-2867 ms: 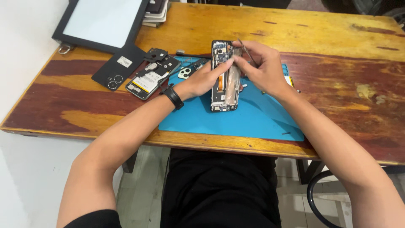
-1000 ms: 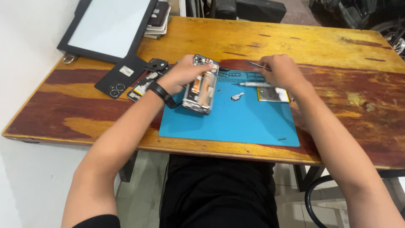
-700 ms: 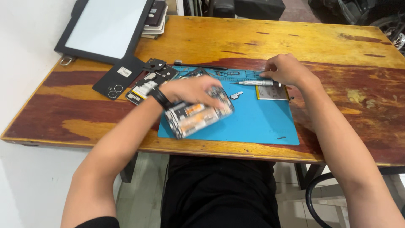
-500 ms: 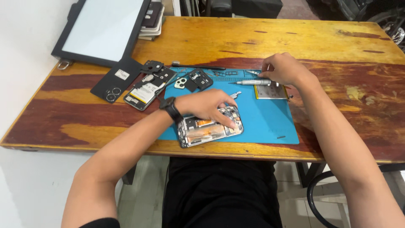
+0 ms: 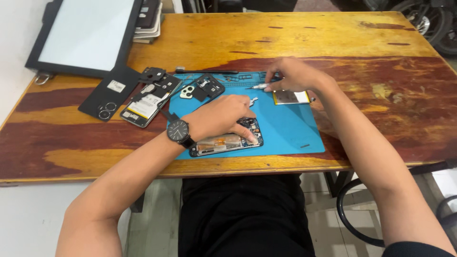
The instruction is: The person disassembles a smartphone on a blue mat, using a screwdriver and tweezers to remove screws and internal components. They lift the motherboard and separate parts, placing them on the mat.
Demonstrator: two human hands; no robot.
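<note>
Blue mat (image 5: pixel 295 131) at the tabletop's near edge carries an opened phone (image 5: pixel 226 142), pinned flat under the left hand (image 5: pixel 220 116). Right hand (image 5: pixel 290 74) pinches a small screwdriver (image 5: pixel 257 86). Removed parts (image 5: pixel 202 88) lie near; reassembly looks undone.

Opened phones: 2 (image 5: pixel 227 142) (image 5: pixel 145 101) | loose back covers: 1 (image 5: pixel 108 93) | camera modules: 1 (image 5: pixel 202 89) | blue mats: 1 (image 5: pixel 295 128) | batteries: 1 (image 5: pixel 291 97) | framed panels, upper left: 1 (image 5: pixel 81 33) | hands: 2 (image 5: pixel 219 116) (image 5: pixel 293 74) | wristwatches: 1 (image 5: pixel 178 131)
</note>
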